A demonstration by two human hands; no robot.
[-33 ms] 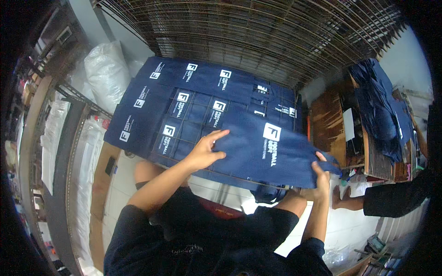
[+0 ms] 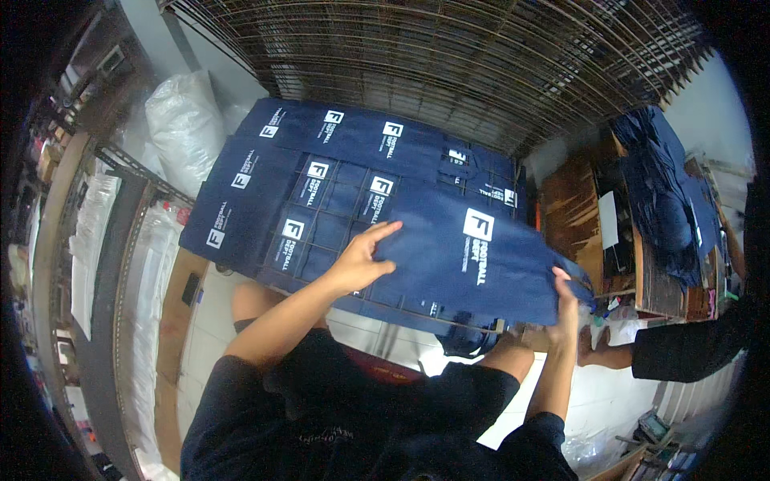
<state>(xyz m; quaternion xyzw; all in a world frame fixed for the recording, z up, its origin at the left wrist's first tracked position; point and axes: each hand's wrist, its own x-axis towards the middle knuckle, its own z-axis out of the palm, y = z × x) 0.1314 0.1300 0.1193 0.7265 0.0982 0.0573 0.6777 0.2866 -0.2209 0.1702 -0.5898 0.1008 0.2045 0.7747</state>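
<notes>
A navy fabric bag (image 2: 433,264) with a white print lies slanted over other printed navy bags (image 2: 241,210) spread on a wire rack (image 2: 337,200). My right hand (image 2: 566,303) is closed on the bag's right end, beside what looks like a handle loop; most of its fingers are hidden behind the cloth. My left hand (image 2: 359,260) rests at the bag's left edge, thumb and forefinger spread apart, touching the cloth without a visible grip.
A stack of empty wire racks (image 2: 433,56) rises at the far side. On the right, a wooden cabinet (image 2: 573,232) carries a heap of navy cloth (image 2: 662,188); another person's leg (image 2: 613,353) is near it. A clear plastic sack (image 2: 186,128) and shelving (image 2: 132,264) stand left.
The bag's printed part has shifted slightly right and up, and its lower edge now uncovers more of the rack's near rim. My right hand has turned a little; my left hand has barely moved.
</notes>
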